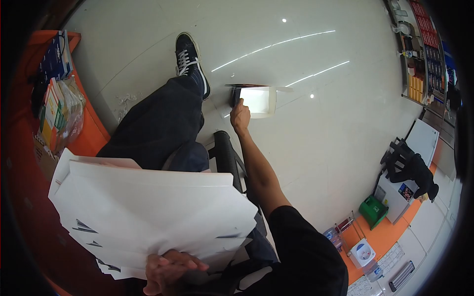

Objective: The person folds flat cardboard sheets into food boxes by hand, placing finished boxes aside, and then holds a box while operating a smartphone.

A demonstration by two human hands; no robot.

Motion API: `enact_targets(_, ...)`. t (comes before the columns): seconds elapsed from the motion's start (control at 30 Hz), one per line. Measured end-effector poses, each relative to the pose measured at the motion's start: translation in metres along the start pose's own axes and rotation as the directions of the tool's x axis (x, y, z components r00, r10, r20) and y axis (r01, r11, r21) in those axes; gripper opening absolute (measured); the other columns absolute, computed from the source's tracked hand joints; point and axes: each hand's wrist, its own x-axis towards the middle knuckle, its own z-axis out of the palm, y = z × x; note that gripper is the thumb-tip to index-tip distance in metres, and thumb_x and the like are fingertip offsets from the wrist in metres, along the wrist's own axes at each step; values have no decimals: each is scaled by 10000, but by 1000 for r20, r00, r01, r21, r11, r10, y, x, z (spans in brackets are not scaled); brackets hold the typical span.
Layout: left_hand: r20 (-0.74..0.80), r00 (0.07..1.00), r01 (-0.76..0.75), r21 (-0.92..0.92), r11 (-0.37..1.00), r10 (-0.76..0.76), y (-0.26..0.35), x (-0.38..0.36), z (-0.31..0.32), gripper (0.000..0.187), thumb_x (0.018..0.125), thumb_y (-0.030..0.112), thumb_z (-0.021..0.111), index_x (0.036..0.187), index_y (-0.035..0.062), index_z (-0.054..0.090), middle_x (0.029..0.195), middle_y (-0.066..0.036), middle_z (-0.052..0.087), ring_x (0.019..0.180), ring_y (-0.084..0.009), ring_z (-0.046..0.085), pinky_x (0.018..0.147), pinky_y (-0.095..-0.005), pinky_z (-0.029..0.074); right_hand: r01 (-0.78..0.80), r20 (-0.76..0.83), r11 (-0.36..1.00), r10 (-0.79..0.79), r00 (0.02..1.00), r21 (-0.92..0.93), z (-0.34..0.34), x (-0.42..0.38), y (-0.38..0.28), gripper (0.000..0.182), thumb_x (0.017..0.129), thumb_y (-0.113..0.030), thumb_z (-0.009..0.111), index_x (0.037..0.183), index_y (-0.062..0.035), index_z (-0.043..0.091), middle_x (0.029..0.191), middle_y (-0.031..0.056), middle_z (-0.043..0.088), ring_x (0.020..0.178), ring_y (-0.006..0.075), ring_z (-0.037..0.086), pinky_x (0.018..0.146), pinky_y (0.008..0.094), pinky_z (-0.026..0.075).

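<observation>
My right hand (240, 117) reaches out over the floor with its fingers closed on the near side of a small open box (266, 101). The box is white inside, with a dark flap at its left. My left hand (173, 269) lies on a stack of flat white cardboard sheets (158, 202) on my lap, near their lower edge. Its fingers point to the right and are slightly bent. Dark printed marks show at the left of the sheets. The stack hides part of my legs.
A black chair armrest (225, 153) stands beside my right forearm. On the left, an orange surface (91, 126) holds packets in clear plastic (64, 111). A stocked shelf (419, 54), a green bin (374, 211) and a seated person in black (412, 167) are at the right.
</observation>
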Motion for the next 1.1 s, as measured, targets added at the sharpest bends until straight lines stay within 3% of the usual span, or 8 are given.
enact_targets(0.23, 5, 999, -32, -8, 999, 32, -2, 1, -2, 735, 989, 573, 496, 1517, 143, 222, 1367, -267, 419, 1248, -511, 492, 1027, -670, 418, -51, -72, 999, 52, 996, 6, 2, 7, -13, 195, 892, -55, 504, 1028, 83, 513, 659, 300, 613, 620, 483, 635, 573, 562, 498)
enact_targets(0.3, 6, 1000, -25, -6, 1000, 25, -1, 2, -2, 736, 987, 575, 497, 1516, 142, 223, 1367, -270, 421, 1250, -514, 490, 1024, -672, 418, -201, 15, 980, 200, 980, 17, 1, 10, -17, 226, 895, -64, 478, 1074, 65, 530, 772, 307, 656, 737, 479, 668, 655, 562, 528)
enact_targets(0.4, -16, 999, -29, -7, 1000, 29, -1, -10, -6, 739, 985, 580, 499, 1512, 140, 225, 1367, -276, 423, 1250, -521, 488, 1017, -677, 422, -237, 19, 971, 237, 971, -20, -2, 12, -22, 219, 888, -55, 477, 1072, 56, 516, 824, 304, 665, 774, 476, 670, 669, 563, 528)
enact_targets(0.5, -16, 999, -36, -3, 999, 36, 0, -2, -4, 739, 982, 584, 500, 1506, 141, 226, 1363, -282, 426, 1242, -528, 493, 1009, -680, 426, -169, -150, 984, 176, 973, 62, -6, 8, -28, 222, 927, -88, 466, 1083, 62, 516, 843, 296, 646, 728, 488, 651, 655, 559, 516)
enact_targets(0.63, 14, 1000, -24, 2, 1000, 24, 1, 6, -2, 738, 980, 590, 498, 1501, 145, 225, 1361, -281, 430, 1230, -531, 503, 1005, -682, 428, -110, -137, 994, 109, 985, 1, -15, 3, -28, 194, 933, -59, 464, 1066, 42, 564, 1008, 258, 602, 788, 462, 652, 658, 543, 522)
enact_targets(0.7, -5, 1000, -29, -1, 1000, 29, 0, -8, -7, 742, 979, 595, 491, 1505, 148, 220, 1362, -282, 430, 1231, -530, 503, 1005, -682, 427, -88, -144, 987, 68, 987, -137, -11, -1, -23, 190, 937, -54, 473, 1023, 24, 623, 1100, 216, 541, 854, 432, 644, 671, 520, 529)
enact_targets(0.9, -14, 1000, -20, 19, 1000, 20, 4, 0, -4, 759, 981, 609, 466, 1527, 161, 186, 1367, -288, 428, 1230, -529, 503, 1006, -676, 428, -143, -287, 982, 102, 952, -123, -17, -19, -30, 188, 933, -81, 508, 960, 27, 660, 1117, 188, 533, 986, 400, 615, 733, 491, 530)
enact_targets(1.1, -6, 1000, -29, 16, 999, 29, 2, -17, -11, 760, 985, 611, 452, 1538, 173, 170, 1366, -288, 429, 1228, -527, 505, 1006, -674, 428, -93, -181, 983, 64, 981, -159, -34, -26, -12, 204, 934, -75, 505, 1034, 26, 651, 1125, 174, 544, 974, 386, 620, 710, 490, 534)
